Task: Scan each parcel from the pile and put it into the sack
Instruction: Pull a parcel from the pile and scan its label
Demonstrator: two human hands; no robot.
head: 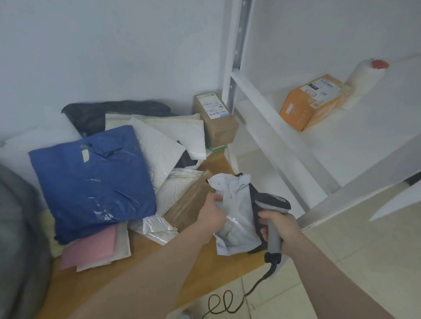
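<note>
A pile of parcels (pixel 120 168) lay on the table (pixel 149 259) against the wall, spreading from the table's left part toward the far right corner. A large flat bag parcel (pixel 92 181) rested on top at the left, overlapping padded envelopes (pixel 95 248) beneath its near edge. A carton (pixel 215 121) stood at the back right, just beside the shelf upright (pixel 235 62). Another box (pixel 189 202) lay nearer, under a soft mailer (pixel 235 217) that the left hand (pixel 211 215) held above the table's right edge. The right hand (pixel 283 229) held a scanner (pixel 272 212) just right of the mailer, its cable (pixel 227 303) trailing down to the floor. On the shelf (pixel 304 140) to the right sat a box (pixel 311 101).
</note>
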